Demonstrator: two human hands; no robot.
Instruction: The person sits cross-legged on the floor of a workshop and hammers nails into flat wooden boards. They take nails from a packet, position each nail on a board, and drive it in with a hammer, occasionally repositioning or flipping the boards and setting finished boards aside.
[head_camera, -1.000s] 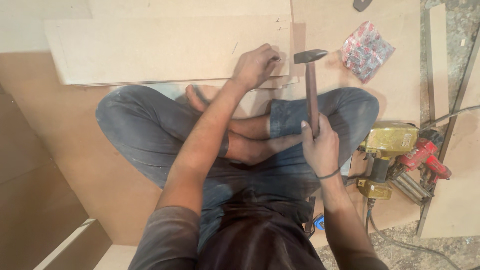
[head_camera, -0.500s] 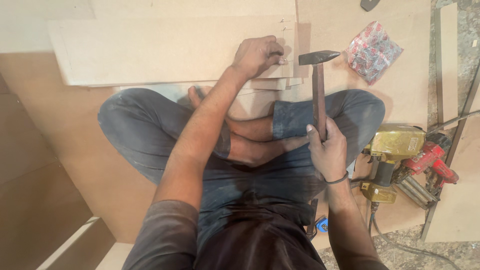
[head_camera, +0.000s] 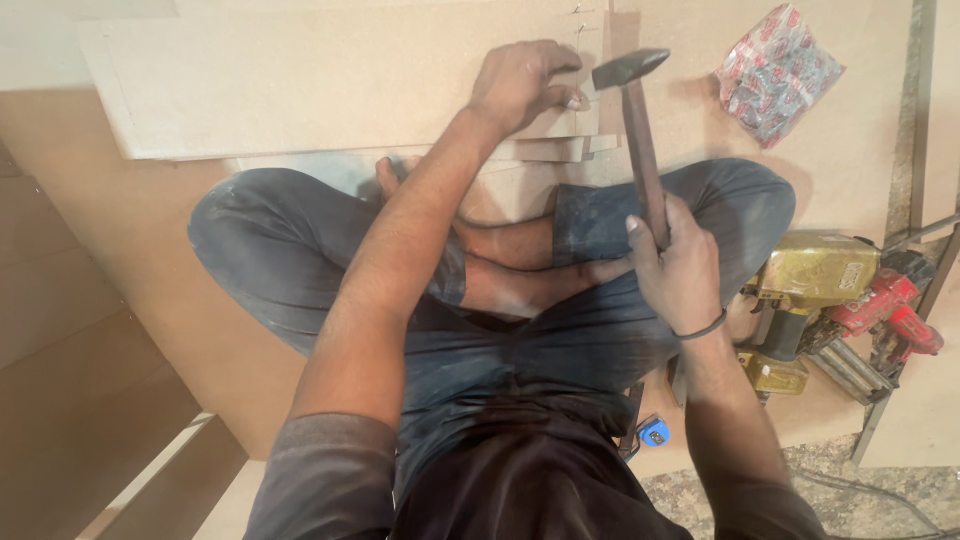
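Hammer (head_camera: 640, 140) sits in your right hand (head_camera: 675, 265), fingers wrapped tight around the lower part of its dark wooden handle, with the metal head raised at the far end, just right of your left hand (head_camera: 525, 85). That left hand rests on the right end of a long pale board (head_camera: 330, 80) lying across the floor (head_camera: 130, 250) beyond your crossed legs; its fingers are curled and pinched at the board's edge, though whatever small thing they grip is too tiny to tell. Thinner pale strips (head_camera: 560, 150) poke out from beneath the board's near right corner. You sit cross-legged in dusty blue jeans, bare feet tucked in the middle.

Farther right, a red-and-white plastic packet (head_camera: 775, 75) lies on the brown floor, well apart from the hammer head. Near your right knee sits a gold-coloured nail gun (head_camera: 810, 290), and just beside it, to the right, a red power tool (head_camera: 890, 305). A small blue object (head_camera: 655, 433) peeks out beside your right hip.
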